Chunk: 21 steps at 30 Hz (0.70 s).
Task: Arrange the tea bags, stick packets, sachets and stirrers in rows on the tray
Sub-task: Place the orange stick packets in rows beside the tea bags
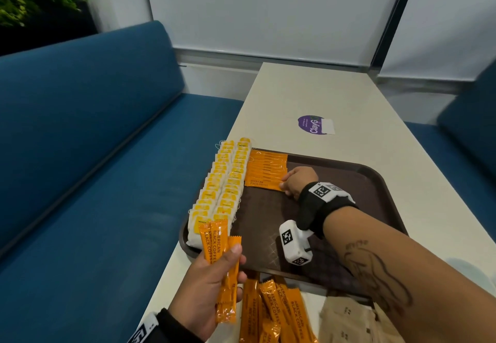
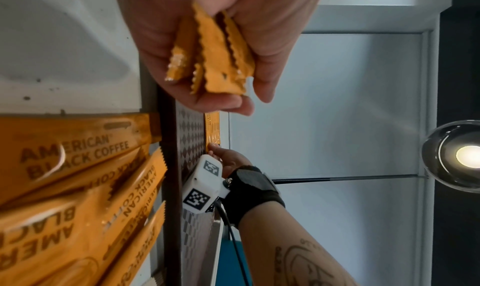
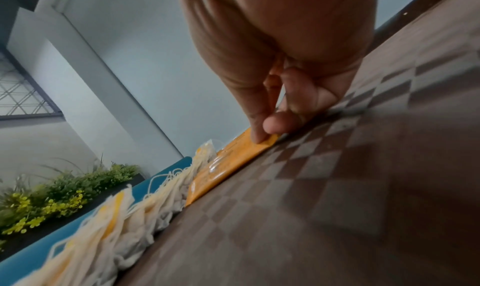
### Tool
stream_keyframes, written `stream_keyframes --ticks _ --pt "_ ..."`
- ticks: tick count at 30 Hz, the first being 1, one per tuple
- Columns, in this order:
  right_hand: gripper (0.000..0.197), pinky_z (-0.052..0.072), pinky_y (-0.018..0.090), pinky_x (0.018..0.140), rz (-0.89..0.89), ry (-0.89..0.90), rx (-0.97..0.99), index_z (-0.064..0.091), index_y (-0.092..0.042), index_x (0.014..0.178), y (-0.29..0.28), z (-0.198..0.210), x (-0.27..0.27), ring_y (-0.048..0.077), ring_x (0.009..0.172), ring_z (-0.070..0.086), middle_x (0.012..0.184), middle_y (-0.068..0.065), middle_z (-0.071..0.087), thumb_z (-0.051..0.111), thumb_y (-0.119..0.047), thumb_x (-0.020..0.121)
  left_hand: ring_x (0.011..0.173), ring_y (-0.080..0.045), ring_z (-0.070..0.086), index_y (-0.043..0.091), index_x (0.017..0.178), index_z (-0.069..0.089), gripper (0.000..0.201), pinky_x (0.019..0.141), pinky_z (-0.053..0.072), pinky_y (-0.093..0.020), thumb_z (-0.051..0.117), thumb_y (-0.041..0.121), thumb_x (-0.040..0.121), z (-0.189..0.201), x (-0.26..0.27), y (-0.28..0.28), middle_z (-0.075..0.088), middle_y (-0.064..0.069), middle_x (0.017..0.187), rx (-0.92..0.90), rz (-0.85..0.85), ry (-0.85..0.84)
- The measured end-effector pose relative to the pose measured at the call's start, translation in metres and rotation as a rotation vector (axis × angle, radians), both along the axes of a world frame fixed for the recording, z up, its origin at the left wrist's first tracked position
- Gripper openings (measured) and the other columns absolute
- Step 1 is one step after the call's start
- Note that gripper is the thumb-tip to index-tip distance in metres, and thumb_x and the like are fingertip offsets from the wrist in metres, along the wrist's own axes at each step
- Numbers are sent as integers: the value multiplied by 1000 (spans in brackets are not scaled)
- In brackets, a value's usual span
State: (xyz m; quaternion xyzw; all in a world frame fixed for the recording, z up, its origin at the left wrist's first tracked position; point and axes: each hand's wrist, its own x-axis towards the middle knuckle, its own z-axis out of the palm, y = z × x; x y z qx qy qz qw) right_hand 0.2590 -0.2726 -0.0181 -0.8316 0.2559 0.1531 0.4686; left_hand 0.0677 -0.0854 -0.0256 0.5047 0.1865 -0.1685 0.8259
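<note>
We are pinching the nearest stick packet (image 1: 264,185) in the tray's (image 1: 381,181) far-left row with our right hand (image 1: 299,181); our left hand (image 1: 212,275) is gripping spare packets (image 1: 220,257).

1 tray (image 1: 381,179). 2 rows of tea bags (image 1: 224,181), too many to count. 1 row of coffee sticks (image 1: 265,171) on tray. 3 sticks (image 1: 218,248) in left hand (image 1: 206,283).
</note>
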Motion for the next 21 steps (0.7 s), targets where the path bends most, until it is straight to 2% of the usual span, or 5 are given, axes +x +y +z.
stream_keyframes --ticks 6,13,16,18,21 --pt "25 47 20 52 102 -123 -96 48 -17 68 -4 -10 8 13 60 55 73 2 56 59 -3 86 56 -19 59 9 106 59 30 44 48 -27 62 24 80 -2 0 0 65 -10 75 -1 -3 -3" --pt "32 53 37 90 143 -70 -324 65 -3 100 -4 -16 13 25 94 66 100 11 69 77 -22 77 57 -20 61 7 101 61 26 46 50 -30 60 25 82 -2 0 -1 65 -9 70 -23 14 -11" --pt "30 52 42 92 110 -123 -270 63 -5 95 -6 -10 5 28 98 66 102 14 69 79 -20 75 59 -22 64 4 99 60 22 48 51 -32 60 19 83 0 0 -3 65 -10 69 -55 7 0" --pt "24 53 40 89 111 -210 -198 59 -10 87 -7 0 -9 27 97 65 101 13 67 79 -18 75 57 -22 65 2 98 59 17 46 53 -31 58 14 86 2 0 -4 65 -11 66 -88 5 7" --pt "25 48 25 57 271 -301 -33 54 -16 82 -2 32 -55 15 71 58 81 4 61 77 -22 77 58 -21 67 3 96 61 13 50 56 -32 57 12 88 4 1 -7 67 -10 65 -106 43 0"
